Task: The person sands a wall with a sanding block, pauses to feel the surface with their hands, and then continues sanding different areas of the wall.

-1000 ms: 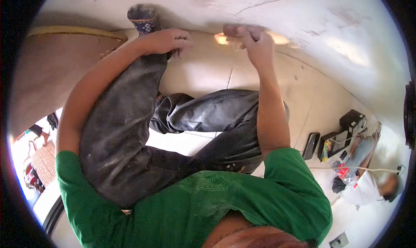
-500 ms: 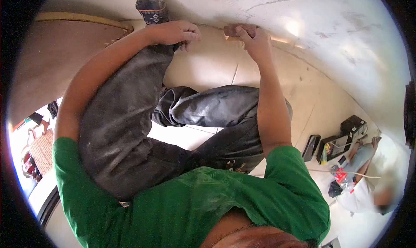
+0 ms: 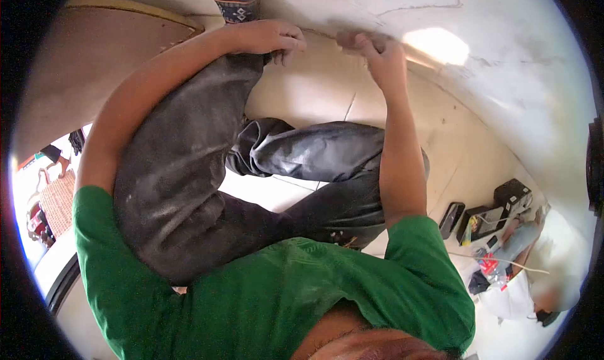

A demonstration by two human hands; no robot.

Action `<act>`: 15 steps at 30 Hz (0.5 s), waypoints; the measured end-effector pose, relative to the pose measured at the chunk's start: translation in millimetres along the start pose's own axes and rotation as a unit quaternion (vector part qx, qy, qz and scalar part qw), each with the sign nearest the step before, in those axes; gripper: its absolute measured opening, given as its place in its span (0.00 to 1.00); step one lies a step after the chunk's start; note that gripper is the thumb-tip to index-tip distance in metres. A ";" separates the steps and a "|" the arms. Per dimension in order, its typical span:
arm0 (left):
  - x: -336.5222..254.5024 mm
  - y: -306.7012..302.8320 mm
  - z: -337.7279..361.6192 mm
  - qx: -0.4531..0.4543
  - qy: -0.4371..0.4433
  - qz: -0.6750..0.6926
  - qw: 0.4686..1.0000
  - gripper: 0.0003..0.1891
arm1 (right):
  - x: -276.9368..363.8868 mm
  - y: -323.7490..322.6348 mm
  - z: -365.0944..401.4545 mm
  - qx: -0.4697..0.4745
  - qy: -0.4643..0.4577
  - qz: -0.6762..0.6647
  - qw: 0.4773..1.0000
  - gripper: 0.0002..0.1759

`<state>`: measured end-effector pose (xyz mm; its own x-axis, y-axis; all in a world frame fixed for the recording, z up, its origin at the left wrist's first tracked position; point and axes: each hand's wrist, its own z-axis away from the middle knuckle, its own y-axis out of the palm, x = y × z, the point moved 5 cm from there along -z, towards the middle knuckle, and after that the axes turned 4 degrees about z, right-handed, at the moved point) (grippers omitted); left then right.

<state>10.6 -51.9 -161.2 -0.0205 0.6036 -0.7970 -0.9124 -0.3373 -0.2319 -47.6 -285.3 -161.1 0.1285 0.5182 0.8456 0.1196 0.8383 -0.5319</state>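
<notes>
My right hand grips a small reddish-brown piece that looks like folded sandpaper, thumb on top. It is blurred and lies close along the foot of the white wall. My left forearm rests across the raised knee of my dusty dark trousers. Beyond that knee my left hand hangs loosely with bent fingers and nothing in it. A dark patterned sock or shoe shows just past it, near the wall.
Pale floor tiles run up to the wall. A brown panel stands at left. Dark boxes, a phone-like slab, a cable and a white bag lie at right. Another person is partly visible at the far right.
The view has shifted slightly, so both hands appear a little further right. My right hand still holds the brown piece, which is now blurred by motion.
</notes>
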 end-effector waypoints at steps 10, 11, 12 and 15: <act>2.8 -2.2 -4.1 0.016 0.010 0.011 1.000 0.18 | -19.9 8.2 -4.3 -0.001 0.025 -0.083 0.996 0.19; 4.1 -1.5 -6.6 0.019 0.013 0.006 1.000 0.18 | -24.2 8.4 -6.5 -0.002 0.031 -0.034 0.999 0.19; 10.4 -0.2 -10.2 0.018 0.016 0.000 1.000 0.18 | -12.7 -1.3 -4.1 -0.035 0.028 -0.092 0.995 0.19; 7.7 -7.8 -6.6 0.011 0.007 -0.026 1.000 0.18 | 12.5 -13.3 3.0 -0.066 0.027 -0.233 0.970 0.20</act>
<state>20.2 -49.4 -169.2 0.0328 0.6103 -0.7915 -0.9205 -0.2901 -0.2619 -50.5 -289.5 -143.3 0.0822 0.0763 0.9937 0.3009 0.9486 -0.0977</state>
